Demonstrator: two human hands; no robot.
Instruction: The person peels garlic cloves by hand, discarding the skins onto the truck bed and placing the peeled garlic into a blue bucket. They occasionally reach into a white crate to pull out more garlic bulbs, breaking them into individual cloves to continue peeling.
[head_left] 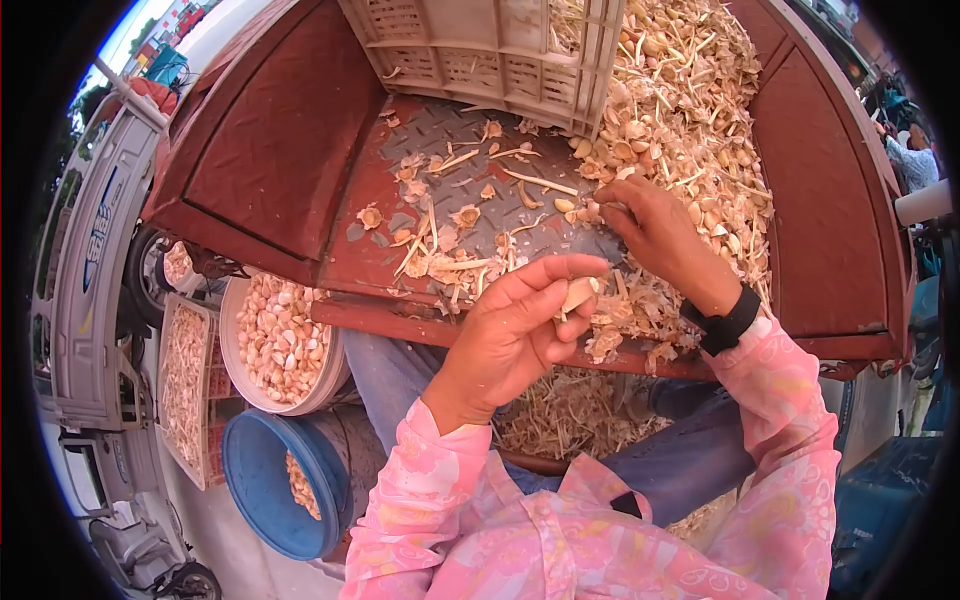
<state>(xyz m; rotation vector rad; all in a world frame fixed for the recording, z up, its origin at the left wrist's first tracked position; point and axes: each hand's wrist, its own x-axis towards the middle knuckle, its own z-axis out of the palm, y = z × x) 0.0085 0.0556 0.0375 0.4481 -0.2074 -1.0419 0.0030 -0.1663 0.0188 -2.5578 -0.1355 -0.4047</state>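
My left hand (515, 335) is raised over the front edge of the red truck bed, its fingers curled around a pale garlic clove (578, 294). To the right, my right hand (660, 235) has its fingers bent together at the edge of a heap of garlic cloves and skins (690, 110). Something pale shows by its fingertips, but whether it is gripped is hidden. A black band (728, 318) circles the right wrist. Left of the right hand, a dry garlic stalk (540, 182) and loose cloves lie on the metal floor.
A plastic crate (480, 70) stands in the red truck bed (270, 130). Left of my legs are a white bucket of cloves (285, 340), a blue bucket (270, 480) and a crate of garlic (187, 380). A grey vehicle (95, 270) stands farther left; a person (910, 160) is at far right.
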